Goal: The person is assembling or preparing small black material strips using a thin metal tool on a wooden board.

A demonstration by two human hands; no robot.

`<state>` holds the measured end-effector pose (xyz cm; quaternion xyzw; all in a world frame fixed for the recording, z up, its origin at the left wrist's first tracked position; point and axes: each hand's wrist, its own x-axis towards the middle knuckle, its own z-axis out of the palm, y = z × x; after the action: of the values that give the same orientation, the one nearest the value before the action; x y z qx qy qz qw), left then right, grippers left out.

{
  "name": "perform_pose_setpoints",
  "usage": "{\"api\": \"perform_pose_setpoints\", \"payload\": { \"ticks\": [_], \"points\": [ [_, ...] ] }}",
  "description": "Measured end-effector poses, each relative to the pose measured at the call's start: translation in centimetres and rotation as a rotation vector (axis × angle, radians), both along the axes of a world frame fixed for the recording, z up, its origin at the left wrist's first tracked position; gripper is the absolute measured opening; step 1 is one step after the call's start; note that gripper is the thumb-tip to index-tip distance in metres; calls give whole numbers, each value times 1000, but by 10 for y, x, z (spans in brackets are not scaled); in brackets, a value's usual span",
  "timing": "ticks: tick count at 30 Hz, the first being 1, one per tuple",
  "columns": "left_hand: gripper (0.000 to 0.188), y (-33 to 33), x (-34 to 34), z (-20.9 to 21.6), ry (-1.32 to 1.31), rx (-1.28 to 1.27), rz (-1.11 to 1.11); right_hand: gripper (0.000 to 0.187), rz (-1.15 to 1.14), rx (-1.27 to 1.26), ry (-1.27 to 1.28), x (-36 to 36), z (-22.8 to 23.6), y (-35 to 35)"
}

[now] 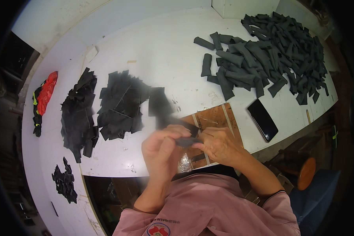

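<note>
My left hand (161, 151) and my right hand (218, 144) meet above the table's near edge, both pinching one dark fabric piece (187, 141) between the fingers. A blurred black fabric strip (161, 104) trails up and left from the hands toward the flat black pieces. Just under the hands lies a wooden board (216, 118) set into the white table (161, 51). A small shiny crumpled object (184, 163) sits below my left thumb at the table edge.
Two piles of flat black fabric pieces (120, 104) (79, 112) lie to the left, a smaller pile (65, 181) lower left. A big heap of rolled dark grey pieces (271, 51) fills the far right. A black phone (262, 119) lies right; a red bag (46, 92) far left.
</note>
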<state>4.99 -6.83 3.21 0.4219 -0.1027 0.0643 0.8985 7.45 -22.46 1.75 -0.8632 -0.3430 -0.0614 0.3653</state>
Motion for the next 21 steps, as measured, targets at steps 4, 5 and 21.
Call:
{"api": "perform_pose_setpoints", "payload": {
  "ticks": [4,5,21],
  "points": [
    [16,12,3,-1,136,148,189,21,65,161,-142,6,37,-14],
    [16,18,10,-7,137,152,196,22,100,278,-263,12,48,-18],
    [10,76,111,-124,309,1505,668,22,-214,545,1010,-37,-8,-5]
  ]
}}
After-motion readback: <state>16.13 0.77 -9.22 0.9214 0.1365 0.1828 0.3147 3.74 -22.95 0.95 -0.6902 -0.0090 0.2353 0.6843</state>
